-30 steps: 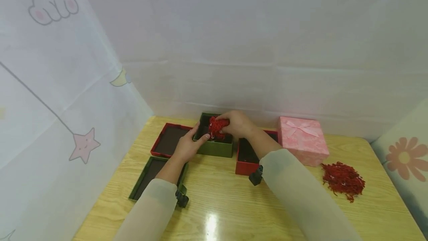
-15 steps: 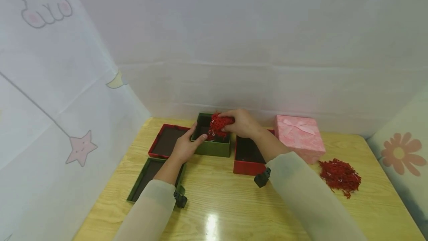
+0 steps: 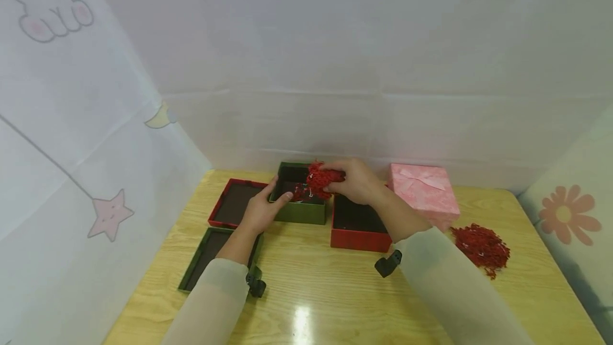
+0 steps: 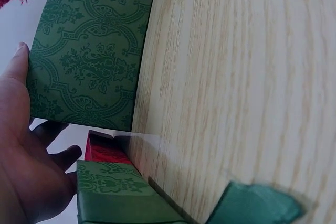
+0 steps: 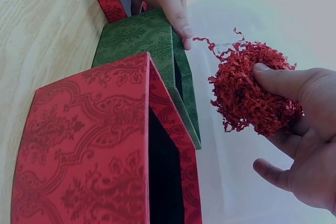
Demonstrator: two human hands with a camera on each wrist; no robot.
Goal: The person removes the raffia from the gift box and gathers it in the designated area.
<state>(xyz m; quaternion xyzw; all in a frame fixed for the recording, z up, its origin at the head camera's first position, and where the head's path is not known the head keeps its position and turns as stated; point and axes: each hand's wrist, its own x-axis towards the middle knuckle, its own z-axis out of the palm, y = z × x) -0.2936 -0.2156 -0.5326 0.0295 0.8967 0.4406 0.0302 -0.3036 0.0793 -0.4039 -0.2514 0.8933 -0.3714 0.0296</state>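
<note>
My right hand (image 3: 356, 181) pinches a clump of red crinkle-cut shredded paper (image 3: 320, 177) between thumb and fingers, above the right side of an open green box (image 3: 300, 213). In the right wrist view, loose strands trail from the clump (image 5: 254, 93). A few red shreds lie in the dark inside of the box. My left hand (image 3: 261, 212) holds the green box at its front left corner, thumb at the rim and fingers along the left side. The left wrist view shows the box's patterned front (image 4: 89, 56) beside the thumb.
An open red box (image 3: 360, 240) stands right of the green one. Behind my right forearm is a pink box with a bow (image 3: 423, 190). A pile of red shreds (image 3: 481, 249) lies farther right. At left are a red lid (image 3: 238, 204) and a green lid (image 3: 208, 260), insides up.
My right hand has moved right with the paper clump, from inside the green box to above its right side, uncovering a few shreds left in it. The left hand stays at the box corner.
</note>
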